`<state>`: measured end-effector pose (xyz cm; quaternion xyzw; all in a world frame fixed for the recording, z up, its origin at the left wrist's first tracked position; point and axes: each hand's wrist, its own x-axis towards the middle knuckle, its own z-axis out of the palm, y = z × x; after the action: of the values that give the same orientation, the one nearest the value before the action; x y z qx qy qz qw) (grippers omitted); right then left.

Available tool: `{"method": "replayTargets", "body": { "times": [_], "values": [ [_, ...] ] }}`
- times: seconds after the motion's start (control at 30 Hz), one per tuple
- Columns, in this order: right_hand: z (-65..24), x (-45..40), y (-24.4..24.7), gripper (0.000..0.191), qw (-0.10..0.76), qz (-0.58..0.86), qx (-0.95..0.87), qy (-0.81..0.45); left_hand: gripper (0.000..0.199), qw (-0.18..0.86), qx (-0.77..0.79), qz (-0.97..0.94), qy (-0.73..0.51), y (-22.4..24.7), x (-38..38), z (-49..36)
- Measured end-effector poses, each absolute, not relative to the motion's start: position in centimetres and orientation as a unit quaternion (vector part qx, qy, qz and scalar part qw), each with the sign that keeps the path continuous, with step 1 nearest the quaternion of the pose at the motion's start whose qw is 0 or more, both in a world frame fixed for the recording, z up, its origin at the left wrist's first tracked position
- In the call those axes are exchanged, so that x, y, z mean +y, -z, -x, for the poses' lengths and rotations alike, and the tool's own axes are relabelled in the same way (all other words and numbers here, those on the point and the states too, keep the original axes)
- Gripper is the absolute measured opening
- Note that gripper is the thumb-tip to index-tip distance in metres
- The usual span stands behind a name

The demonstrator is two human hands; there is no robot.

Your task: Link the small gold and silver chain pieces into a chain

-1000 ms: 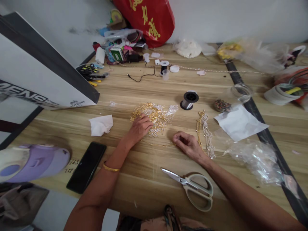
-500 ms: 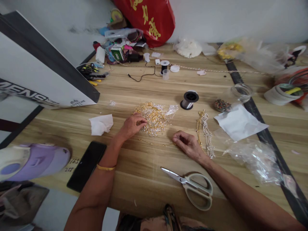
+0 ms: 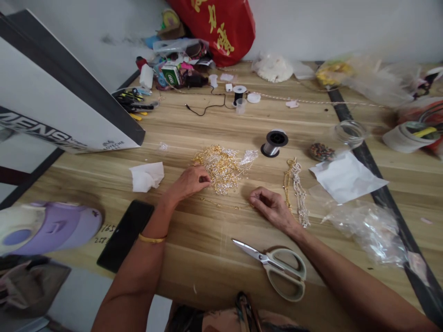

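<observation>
Chain [image 3: 236,208], thin, gold-coloured, gently curved

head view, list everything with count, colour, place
Jewellery pile: one, gold-silver, centre
Thin chain: one, gold, between hands
Chain bundles: two, gold and silver, right
Large spool: one, silver-black, near pile
Scissors: one, pale-handled, front
Phone: one, black, left
Paper: one, white, left
Sheet: one, white, right
Jar: one, clear, right
Container: one, purple, left edge
Carton: one, white-grey, left
Largest bag: one, red, back
Clutter: uncounted, mixed, all around
Left hand: one, beside pile
Right hand: one, at chain end
</observation>
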<state>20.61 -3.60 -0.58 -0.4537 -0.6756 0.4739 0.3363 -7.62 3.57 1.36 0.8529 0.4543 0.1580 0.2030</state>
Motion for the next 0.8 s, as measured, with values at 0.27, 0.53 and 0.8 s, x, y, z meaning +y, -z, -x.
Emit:
{"method": "replayTargets", "body": {
  "times": [0.27, 0.53, 0.8],
  "values": [
    [-20.7, -3.6, 0.8, 0.023, 0.336, 0.455, -0.676, -0.472, 0.014, 0.243, 0.467, -0.821, -0.220, -2.0, 3.3, 7.3],
    [-20.7, -3.5, 1.0, 0.025, 0.339, 0.452, -0.678, -0.470, 0.009, 0.256, 0.476, -0.818, -0.198, -2.5, 3.5, 8.8],
    [-20.6, -3.6, 0.8, 0.022, 0.338, 0.453, -0.679, -0.468, 0.007, 0.218, 0.490, -0.825, -0.179, -1.3, 3.9, 9.1]
  ]
}}
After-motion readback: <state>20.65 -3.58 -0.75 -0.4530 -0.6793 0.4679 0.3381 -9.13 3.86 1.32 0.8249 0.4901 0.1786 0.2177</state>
